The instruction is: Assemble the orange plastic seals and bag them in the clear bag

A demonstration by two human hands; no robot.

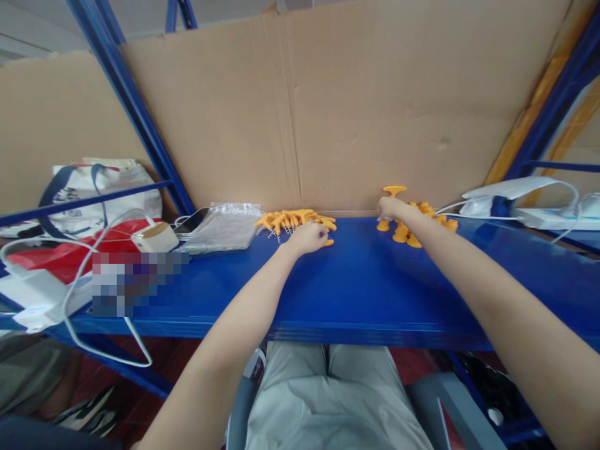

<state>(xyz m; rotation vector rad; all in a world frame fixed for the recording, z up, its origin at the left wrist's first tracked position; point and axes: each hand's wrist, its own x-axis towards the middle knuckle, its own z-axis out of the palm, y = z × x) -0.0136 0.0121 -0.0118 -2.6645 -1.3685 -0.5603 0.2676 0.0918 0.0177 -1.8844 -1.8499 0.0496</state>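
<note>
My left hand [310,237] reaches across the blue shelf [356,287] to a heap of orange plastic pieces with small metal springs [293,220]. Its fingers are curled into the front edge of the heap, pinching a piece I cannot make out. My right hand [391,208] is closed round the stem of an orange T-shaped plastic piece [394,190], which stands upright above a second cluster of orange pieces [422,224] at the back of the shelf.
A brown cardboard sheet [328,106] backs the shelf. A clear plastic bag [222,226] lies left of the heap, with a phone, white cables and a charger [154,237] beside it. White devices with cables [515,194] sit at the right. Blue frame posts [140,119] flank the shelf.
</note>
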